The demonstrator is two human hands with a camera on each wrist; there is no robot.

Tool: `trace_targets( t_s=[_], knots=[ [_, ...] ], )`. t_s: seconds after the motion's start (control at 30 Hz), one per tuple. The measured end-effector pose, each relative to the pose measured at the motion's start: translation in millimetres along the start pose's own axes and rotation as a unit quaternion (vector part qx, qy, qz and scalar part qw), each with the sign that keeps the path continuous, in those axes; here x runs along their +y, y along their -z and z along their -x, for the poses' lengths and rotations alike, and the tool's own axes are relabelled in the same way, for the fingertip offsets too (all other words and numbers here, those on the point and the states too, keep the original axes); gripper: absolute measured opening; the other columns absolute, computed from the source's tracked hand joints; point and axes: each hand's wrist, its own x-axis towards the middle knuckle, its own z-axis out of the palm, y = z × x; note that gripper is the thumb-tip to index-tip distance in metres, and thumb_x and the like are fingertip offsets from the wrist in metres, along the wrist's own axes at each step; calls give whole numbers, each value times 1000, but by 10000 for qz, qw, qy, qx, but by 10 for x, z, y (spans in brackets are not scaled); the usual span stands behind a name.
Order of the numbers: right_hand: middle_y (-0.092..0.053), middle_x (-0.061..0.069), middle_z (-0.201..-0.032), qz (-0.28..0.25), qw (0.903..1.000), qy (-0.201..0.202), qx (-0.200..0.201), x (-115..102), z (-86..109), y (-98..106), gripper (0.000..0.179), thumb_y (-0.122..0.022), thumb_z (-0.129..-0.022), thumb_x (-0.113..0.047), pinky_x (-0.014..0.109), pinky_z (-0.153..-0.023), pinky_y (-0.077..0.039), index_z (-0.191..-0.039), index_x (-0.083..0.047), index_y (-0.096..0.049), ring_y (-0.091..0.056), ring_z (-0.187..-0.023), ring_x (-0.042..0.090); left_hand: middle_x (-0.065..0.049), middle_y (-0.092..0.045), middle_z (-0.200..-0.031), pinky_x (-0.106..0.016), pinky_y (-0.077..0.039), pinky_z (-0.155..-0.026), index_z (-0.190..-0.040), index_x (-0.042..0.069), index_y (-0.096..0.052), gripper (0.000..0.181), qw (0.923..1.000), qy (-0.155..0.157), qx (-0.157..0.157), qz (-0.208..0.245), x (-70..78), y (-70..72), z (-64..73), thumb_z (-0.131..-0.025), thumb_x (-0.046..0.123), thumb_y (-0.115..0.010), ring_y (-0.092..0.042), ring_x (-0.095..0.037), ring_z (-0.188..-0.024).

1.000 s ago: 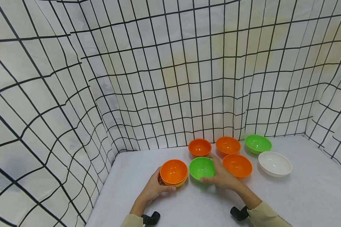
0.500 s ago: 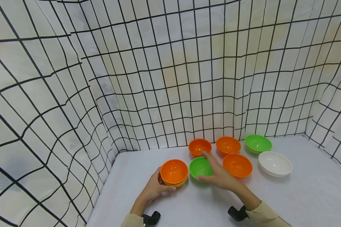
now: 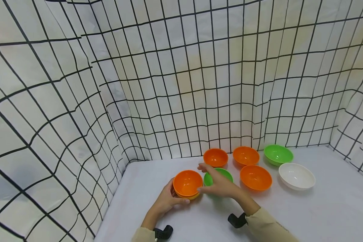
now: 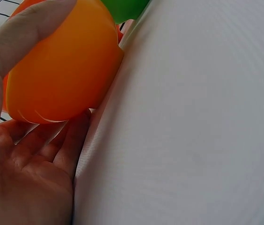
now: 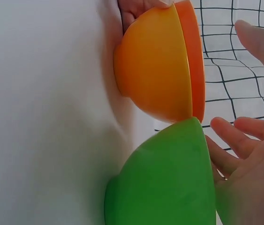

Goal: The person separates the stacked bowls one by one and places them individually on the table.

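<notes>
My left hand point(image 3: 167, 198) holds a stack of two bowls at its left side, thumb toward the front and fingers behind. The upper one is an orange bowl point(image 3: 187, 183); beneath it is a yellow-orange bowl point(image 5: 153, 65), its rim showing under the other's. My right hand point(image 3: 220, 185) hovers over a green bowl point(image 3: 225, 172), fingers spread and holding nothing, and hides part of it. In the head view its thumb tip appears close to the stack's right rim. The right wrist view shows the green bowl standing upright beside the stack.
Behind stand two orange bowls point(image 3: 215, 158), with a third orange bowl point(image 3: 255, 178) right of the green one. Farther right are another green bowl point(image 3: 278, 155) and a white bowl point(image 3: 296, 176). A white cloth point(image 3: 329, 208) covers the table; grid-patterned sheets point(image 3: 181, 80) enclose it.
My right hand has let go of the near green bowl and moved left and up across it toward the stack. The left hand keeps its hold; the view has shifted slightly.
</notes>
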Motion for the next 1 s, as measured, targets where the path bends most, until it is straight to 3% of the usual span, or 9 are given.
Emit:
trace_targets(
  t_s=[0.3, 0.47, 0.83, 1.0],
  knots=[
    [-42, 10, -160, 219, 9993, -21, -289, -42, -131, -110, 93, -84, -84, -39, 65, -120, -36, -158, -11, -34, -39, -148, 34, -6, -48, -157, -50, -34, -125, -157, 17, -34, 100, 9998, -158, -84, 18, 13, 5, -5, -76, 23, -92, -46, -30, -145],
    [-41, 12, -161, 464, 9983, -100, -344, -44, -175, -158, 96, -86, -82, -39, 65, -117, -40, -157, -10, -35, -39, -147, 35, -5, -48, -156, -49, -35, -124, -157, 19, -35, 100, 9998, -153, -140, 55, 3, 3, -1, -76, 24, -92, -47, -29, -145],
    [-42, 9, -161, 1151, 9911, -218, -629, -5, -269, -186, 111, -85, -74, -58, 67, -117, -37, -159, -12, -33, -35, -148, 36, -2, -48, -156, -48, -34, -125, -156, 22, -36, 100, 9997, -123, -186, 140, -25, 12, -15, -74, 24, -94, -47, -27, -144],
    [-44, 9, -159, 1321, 9880, -209, -765, -2, -313, -185, 114, -87, -71, -59, 67, -118, -36, -159, -9, -33, -35, -147, 36, -2, -48, -156, -48, -34, -125, -156, 22, -36, 100, 9996, -115, -193, 167, -24, 19, -10, -74, 24, -94, -47, -27, -144]
  ],
)
